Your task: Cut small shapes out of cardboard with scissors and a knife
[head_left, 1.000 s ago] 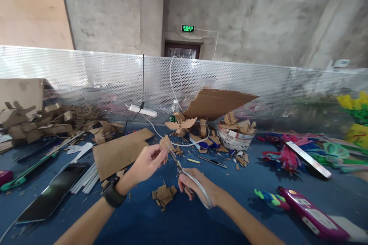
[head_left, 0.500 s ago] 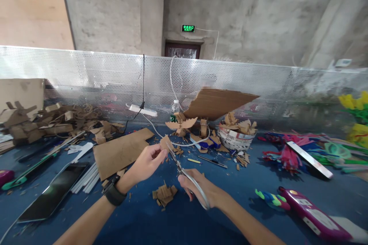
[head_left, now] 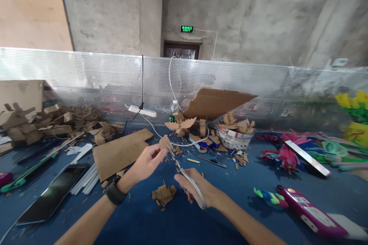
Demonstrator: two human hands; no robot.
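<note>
Between thumb and fingers, my left hand (head_left: 149, 161) pinches a small piece of cardboard (head_left: 165, 143). My right hand (head_left: 198, 187) is wrapped round the grey handles of a pair of scissors (head_left: 178, 167). The blades point up and left and meet the right side of the cardboard piece. Whether they are parted is too small to tell. Below the hands, a small stack of cut cardboard pieces (head_left: 164, 195) lies on the blue table (head_left: 172, 226). A larger cardboard sheet (head_left: 117, 153) lies left of my left hand.
Behind the hands are a winged cardboard figure (head_left: 180, 125), a basket of scraps (head_left: 235, 138), a pen (head_left: 212, 161) and a power strip (head_left: 142, 110). A tablet (head_left: 53, 193) and white sticks (head_left: 86, 179) lie left; a purple device (head_left: 312, 211) and a phone (head_left: 307, 158) right.
My right hand and the scissors have shifted very slightly left, along with a small shift of the whole view. Both hands keep their hold.
</note>
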